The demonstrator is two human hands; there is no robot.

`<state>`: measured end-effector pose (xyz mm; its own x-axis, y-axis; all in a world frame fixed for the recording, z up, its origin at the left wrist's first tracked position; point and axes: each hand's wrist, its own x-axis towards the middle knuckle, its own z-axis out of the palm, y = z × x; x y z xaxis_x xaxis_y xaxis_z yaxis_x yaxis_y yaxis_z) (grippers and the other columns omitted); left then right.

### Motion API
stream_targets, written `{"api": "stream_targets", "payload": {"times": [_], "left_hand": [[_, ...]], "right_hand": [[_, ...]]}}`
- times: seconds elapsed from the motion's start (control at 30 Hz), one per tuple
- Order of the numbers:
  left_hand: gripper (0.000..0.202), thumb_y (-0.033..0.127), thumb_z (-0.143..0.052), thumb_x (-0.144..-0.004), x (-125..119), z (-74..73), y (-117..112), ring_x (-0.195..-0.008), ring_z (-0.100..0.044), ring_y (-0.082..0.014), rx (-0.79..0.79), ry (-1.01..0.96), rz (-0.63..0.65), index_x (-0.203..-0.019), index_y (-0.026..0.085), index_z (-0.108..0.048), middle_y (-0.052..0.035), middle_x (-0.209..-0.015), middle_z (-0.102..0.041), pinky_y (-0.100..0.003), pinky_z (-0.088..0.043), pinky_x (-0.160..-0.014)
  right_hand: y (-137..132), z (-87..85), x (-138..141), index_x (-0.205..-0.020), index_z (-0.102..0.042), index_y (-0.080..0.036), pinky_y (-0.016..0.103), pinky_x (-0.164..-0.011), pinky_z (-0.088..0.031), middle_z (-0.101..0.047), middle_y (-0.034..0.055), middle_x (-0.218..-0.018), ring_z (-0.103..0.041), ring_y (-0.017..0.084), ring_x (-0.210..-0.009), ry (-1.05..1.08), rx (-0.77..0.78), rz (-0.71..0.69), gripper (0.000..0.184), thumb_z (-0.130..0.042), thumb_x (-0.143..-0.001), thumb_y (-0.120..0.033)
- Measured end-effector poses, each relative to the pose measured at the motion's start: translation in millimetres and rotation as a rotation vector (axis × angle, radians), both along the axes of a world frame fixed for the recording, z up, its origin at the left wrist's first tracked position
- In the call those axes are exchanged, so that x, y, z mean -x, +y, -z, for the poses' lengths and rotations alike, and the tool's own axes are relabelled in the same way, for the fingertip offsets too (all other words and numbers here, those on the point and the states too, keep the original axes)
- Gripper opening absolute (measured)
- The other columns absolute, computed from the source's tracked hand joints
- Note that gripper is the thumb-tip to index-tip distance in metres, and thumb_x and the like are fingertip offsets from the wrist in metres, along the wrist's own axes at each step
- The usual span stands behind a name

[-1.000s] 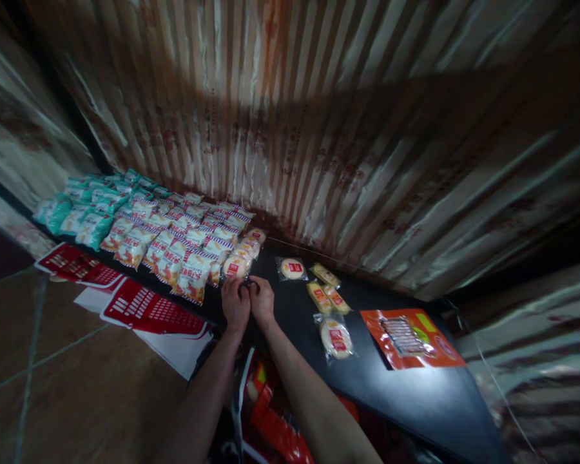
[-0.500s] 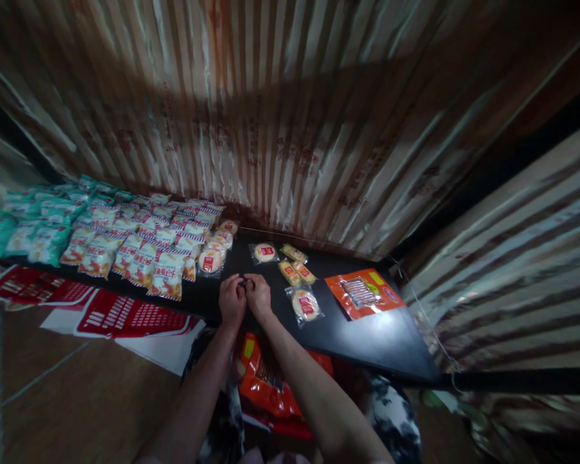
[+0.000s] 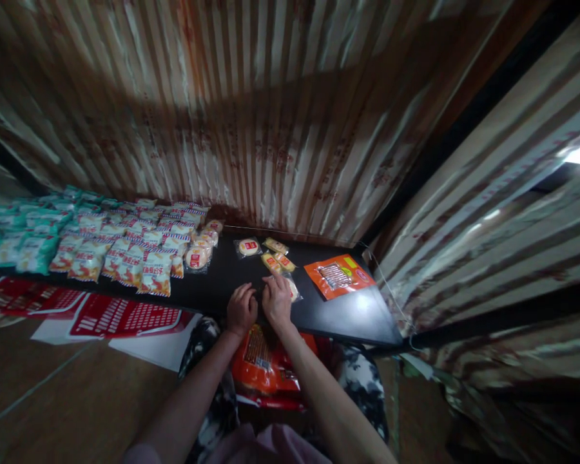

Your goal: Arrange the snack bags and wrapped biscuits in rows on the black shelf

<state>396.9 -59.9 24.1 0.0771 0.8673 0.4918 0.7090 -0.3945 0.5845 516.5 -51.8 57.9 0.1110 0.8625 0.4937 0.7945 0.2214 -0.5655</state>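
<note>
My left hand (image 3: 242, 307) rests at the front of the black table (image 3: 212, 290), its fingers curled in; whatever may be inside them is hidden. Beside it, my right hand (image 3: 277, 299) has its fingers stretched forward over the table. It partly covers a clear-wrapped round cracker packet (image 3: 294, 290); whether it touches the packet I cannot tell. Small yellow snack packets (image 3: 285, 261) lie just beyond its fingertips. Another round cracker packet (image 3: 248, 247) lies farther back to the left. To the right is a flat orange snack bag (image 3: 338, 276).
Rows of white-and-orange snack bags (image 3: 154, 270) and green snack bags (image 3: 37, 250) cover the left of the table, with cracker packets (image 3: 198, 257) at their end. Orange bags (image 3: 256, 364) sit by my lap. Red baskets (image 3: 125, 317) stand below the edge. Corrugated sheeting (image 3: 251, 129) rises behind.
My hands, together before, have moved apart. The right one has shifted right with fingers extended, over the near cracker packet. The whole view has shifted slightly.
</note>
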Motion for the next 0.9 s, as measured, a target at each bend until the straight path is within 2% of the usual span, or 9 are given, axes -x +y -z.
{"api": "stream_targets", "payload": {"times": [0.17,0.27,0.5,0.73,0.9], "left_hand": [[0.029,0.014,-0.045,-0.081,-21.4,2.7,-11.8,-0.114,-0.055,-0.0253,-0.001,0.063,0.041,-0.104,0.014,-0.064,-0.0129,-0.116,-0.064,-0.046,-0.046,-0.097],[0.033,0.013,-0.045,-0.081,-33.8,3.2,-15.9,-0.117,-0.053,-0.026,0.016,0.079,0.062,-0.11,0.011,-0.061,-0.0144,-0.119,-0.062,-0.045,-0.044,-0.099],[0.037,0.012,-0.046,-0.08,-40.2,9.1,-25.3,-0.122,-0.049,-0.0265,0.05,0.06,0.108,-0.115,0.009,-0.058,-0.0161,-0.12,-0.061,-0.046,-0.041,-0.104],[0.036,0.011,-0.044,-0.081,-36.4,16.2,-33.9,-0.124,-0.047,-0.025,0.014,0.002,0.092,-0.114,0.01,-0.056,-0.0154,-0.119,-0.06,-0.047,-0.041,-0.105],[0.034,0.013,-0.043,-0.082,-34.8,16.4,-40.0,-0.124,-0.048,-0.025,-0.003,0.014,0.08,-0.114,0.01,-0.056,-0.0154,-0.119,-0.06,-0.046,-0.042,-0.105]], "right_hand": [[-11.4,10.9,-34.8,-0.097,-0.066,-0.019,0.041,-0.091,-0.04,-0.057,0.0113,-0.123,-0.048,0.025,-0.112,-0.021,0.004,0.239,0.025,-0.045,-0.084,-0.017],[-17.9,21.4,-43.8,-0.099,-0.067,-0.016,0.04,-0.089,-0.04,-0.058,0.0144,-0.121,-0.05,0.026,-0.108,-0.01,0.056,0.313,0.027,-0.045,-0.084,-0.02],[-35.5,33.9,-39.1,-0.098,-0.068,-0.017,0.037,-0.089,-0.041,-0.062,0.0118,-0.112,-0.053,0.023,-0.102,0.054,0.053,0.241,0.031,-0.042,-0.082,-0.016],[-49.0,30.1,-36.6,-0.092,-0.069,-0.016,0.038,-0.09,-0.041,-0.064,0.0125,-0.109,-0.054,0.023,-0.1,0.113,0.074,0.214,0.03,-0.041,-0.081,-0.018],[-55.3,25.7,-37.8,-0.1,-0.065,-0.014,0.037,-0.089,-0.043,-0.065,0.0126,-0.103,-0.057,0.023,-0.095,0.232,0.103,0.213,0.033,-0.04,-0.08,-0.021]]}}
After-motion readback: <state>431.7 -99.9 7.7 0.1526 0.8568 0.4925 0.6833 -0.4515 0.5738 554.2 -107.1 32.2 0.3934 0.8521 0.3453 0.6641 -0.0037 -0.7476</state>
